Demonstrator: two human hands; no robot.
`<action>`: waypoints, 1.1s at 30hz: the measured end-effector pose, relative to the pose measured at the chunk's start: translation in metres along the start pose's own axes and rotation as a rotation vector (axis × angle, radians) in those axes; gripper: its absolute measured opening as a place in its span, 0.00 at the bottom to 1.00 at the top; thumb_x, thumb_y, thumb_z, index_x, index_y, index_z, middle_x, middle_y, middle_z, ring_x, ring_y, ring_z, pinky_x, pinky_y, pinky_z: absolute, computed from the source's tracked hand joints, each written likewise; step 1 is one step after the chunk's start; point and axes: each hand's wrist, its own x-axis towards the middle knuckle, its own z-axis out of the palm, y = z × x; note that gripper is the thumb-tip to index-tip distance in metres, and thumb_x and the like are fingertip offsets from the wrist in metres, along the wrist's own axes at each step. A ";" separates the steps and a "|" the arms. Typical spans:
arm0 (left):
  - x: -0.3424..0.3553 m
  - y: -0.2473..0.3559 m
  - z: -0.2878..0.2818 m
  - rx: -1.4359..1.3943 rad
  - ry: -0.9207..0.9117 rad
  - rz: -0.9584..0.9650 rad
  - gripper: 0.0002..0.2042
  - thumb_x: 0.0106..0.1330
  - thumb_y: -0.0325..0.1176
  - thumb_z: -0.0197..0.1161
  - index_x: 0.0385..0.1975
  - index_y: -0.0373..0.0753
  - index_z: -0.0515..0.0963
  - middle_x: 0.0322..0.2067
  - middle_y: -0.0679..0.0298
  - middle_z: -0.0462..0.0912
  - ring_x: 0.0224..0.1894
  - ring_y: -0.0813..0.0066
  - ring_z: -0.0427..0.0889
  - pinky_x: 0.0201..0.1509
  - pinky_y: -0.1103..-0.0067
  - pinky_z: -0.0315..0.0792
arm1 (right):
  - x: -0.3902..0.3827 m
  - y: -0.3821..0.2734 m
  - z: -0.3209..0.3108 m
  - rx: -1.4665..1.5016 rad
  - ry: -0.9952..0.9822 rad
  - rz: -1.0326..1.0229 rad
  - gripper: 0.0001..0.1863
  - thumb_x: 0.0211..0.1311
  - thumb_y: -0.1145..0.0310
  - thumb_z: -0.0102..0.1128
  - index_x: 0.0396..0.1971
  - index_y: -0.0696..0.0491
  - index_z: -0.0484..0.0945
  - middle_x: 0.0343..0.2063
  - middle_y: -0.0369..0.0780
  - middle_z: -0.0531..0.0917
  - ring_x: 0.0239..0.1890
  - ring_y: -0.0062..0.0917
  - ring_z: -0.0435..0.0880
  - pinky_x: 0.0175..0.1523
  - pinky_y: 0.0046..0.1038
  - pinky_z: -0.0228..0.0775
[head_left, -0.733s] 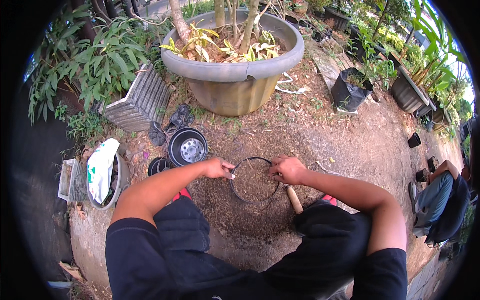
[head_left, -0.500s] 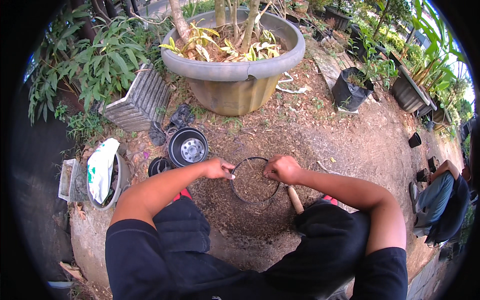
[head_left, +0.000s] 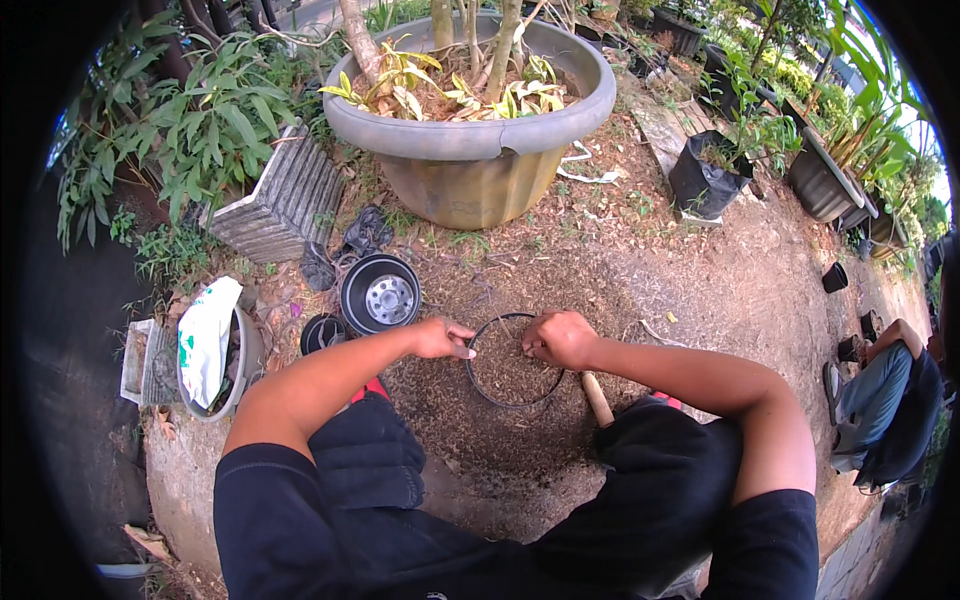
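Head view, entry one: small black pot (head_left: 515,362), round, thin-walled, filled nearly to the rim with dry, crumbly brown potting mix. It sits on bare soil between my knees, directly below the big planter. I judge it light but floppy; the thin rim would flex, so grip it at two opposite points on the rim or cup the wall low.

Left hand (head_left: 440,338): fingers narrow, pinching the pot's left rim.

Right hand (head_left: 562,338): fingers curled over the right rim; whether they hold anything else I cannot tell.

Wooden handle (head_left: 597,398): smooth, pale, lying just beside the pot under my right forearm.

Empty black pot (head_left: 380,294): rigid-looking plastic, glossy, drain holes showing, near the left hand.

Large grey planter (head_left: 470,110): heavy, matte, rough, holding shrubs.

Ribbed square planter (head_left: 282,204): grey, tilted.

White bag (head_left: 205,338): soft, crumpled, in a bucket.
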 end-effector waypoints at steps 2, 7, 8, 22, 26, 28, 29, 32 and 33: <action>0.001 -0.006 0.002 -0.030 -0.006 0.014 0.38 0.62 0.53 0.74 0.67 0.34 0.72 0.39 0.70 0.87 0.45 0.82 0.80 0.58 0.81 0.70 | -0.003 0.005 -0.017 0.128 -0.121 0.014 0.09 0.58 0.65 0.65 0.38 0.45 0.87 0.37 0.37 0.89 0.42 0.33 0.87 0.48 0.35 0.80; 0.005 0.000 0.000 -0.055 -0.042 0.015 0.38 0.63 0.52 0.74 0.67 0.33 0.72 0.37 0.69 0.87 0.45 0.81 0.80 0.59 0.81 0.69 | -0.025 0.008 -0.019 0.154 -0.220 0.073 0.10 0.55 0.64 0.68 0.37 0.44 0.87 0.34 0.33 0.88 0.41 0.32 0.87 0.47 0.35 0.80; 0.006 -0.001 -0.001 -0.062 -0.049 0.015 0.38 0.63 0.52 0.74 0.67 0.33 0.72 0.37 0.69 0.87 0.45 0.81 0.80 0.59 0.81 0.69 | -0.029 0.004 -0.017 0.123 -0.212 0.074 0.10 0.54 0.64 0.69 0.37 0.44 0.88 0.34 0.33 0.88 0.41 0.32 0.87 0.46 0.35 0.80; -0.002 0.004 0.000 -0.054 -0.008 0.028 0.38 0.62 0.51 0.75 0.67 0.34 0.72 0.36 0.68 0.87 0.40 0.81 0.79 0.52 0.82 0.72 | -0.027 0.011 -0.014 0.083 -0.053 0.192 0.09 0.58 0.63 0.63 0.37 0.41 0.88 0.35 0.33 0.89 0.43 0.33 0.87 0.51 0.41 0.77; 0.000 0.003 0.000 -0.052 -0.013 0.033 0.38 0.62 0.51 0.75 0.67 0.35 0.72 0.35 0.68 0.87 0.40 0.81 0.79 0.51 0.82 0.72 | -0.025 0.018 -0.035 0.025 -0.078 0.454 0.11 0.60 0.61 0.63 0.40 0.42 0.88 0.39 0.37 0.89 0.47 0.35 0.88 0.62 0.47 0.71; 0.000 -0.001 -0.002 -0.038 -0.010 0.035 0.38 0.62 0.51 0.75 0.67 0.35 0.72 0.35 0.68 0.87 0.39 0.81 0.80 0.51 0.82 0.72 | -0.021 0.010 -0.045 -0.152 -0.171 0.553 0.12 0.60 0.60 0.63 0.41 0.43 0.88 0.41 0.40 0.89 0.48 0.38 0.87 0.64 0.53 0.67; 0.001 0.001 -0.002 -0.024 -0.014 0.041 0.37 0.62 0.51 0.75 0.67 0.36 0.73 0.34 0.68 0.87 0.39 0.81 0.80 0.51 0.82 0.72 | -0.022 0.007 -0.048 -0.239 -0.218 0.606 0.13 0.61 0.59 0.63 0.42 0.44 0.87 0.42 0.41 0.89 0.49 0.39 0.87 0.66 0.56 0.65; 0.001 0.005 -0.001 0.000 -0.013 0.013 0.37 0.61 0.52 0.75 0.66 0.34 0.74 0.36 0.68 0.88 0.42 0.81 0.81 0.54 0.81 0.72 | -0.024 0.007 -0.043 -0.253 -0.119 0.530 0.15 0.61 0.58 0.62 0.45 0.45 0.85 0.48 0.40 0.86 0.57 0.38 0.82 0.67 0.60 0.62; 0.000 0.007 -0.001 0.004 -0.012 -0.001 0.37 0.61 0.52 0.75 0.65 0.34 0.74 0.37 0.68 0.88 0.44 0.82 0.81 0.56 0.81 0.71 | -0.026 0.007 -0.038 -0.259 -0.058 0.480 0.15 0.61 0.58 0.63 0.46 0.45 0.85 0.49 0.40 0.86 0.58 0.36 0.81 0.67 0.60 0.62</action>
